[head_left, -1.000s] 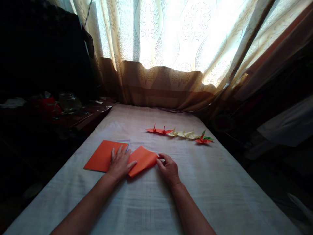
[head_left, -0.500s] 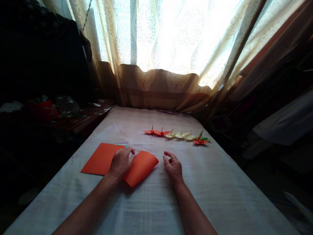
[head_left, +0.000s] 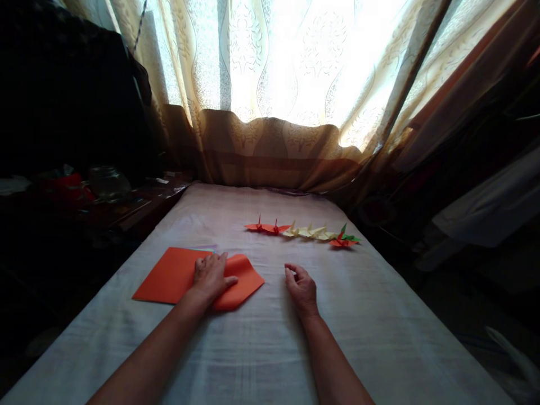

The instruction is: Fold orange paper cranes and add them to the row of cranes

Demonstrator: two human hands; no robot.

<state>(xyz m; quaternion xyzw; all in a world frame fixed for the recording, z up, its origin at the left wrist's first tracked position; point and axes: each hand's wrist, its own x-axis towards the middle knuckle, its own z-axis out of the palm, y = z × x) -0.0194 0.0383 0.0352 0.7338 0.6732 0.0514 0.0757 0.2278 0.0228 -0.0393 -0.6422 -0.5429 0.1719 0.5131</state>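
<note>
My left hand (head_left: 211,275) lies flat, fingers spread, on a folded-over orange paper sheet (head_left: 241,280) and presses it down. Just left of it lies a stack of orange paper (head_left: 167,274) with a sliver of other colours at its far edge. My right hand (head_left: 301,287) rests on the white cloth (head_left: 270,337) to the right of the sheet, fingers loosely curled, holding nothing. Beyond the hands a row of folded paper cranes (head_left: 302,231) runs left to right: red, pale yellow, then red and green.
Patterned curtains (head_left: 287,84) hang behind the cloth-covered surface, bright with daylight. A dark side table at the left holds a glass jar (head_left: 107,183) and red items. Dark furniture and a pale cloth (head_left: 493,208) stand at the right.
My left hand has folded the orange sheet over toward the left and flattened it. My right hand let go of the sheet's right corner and drew back to the right.
</note>
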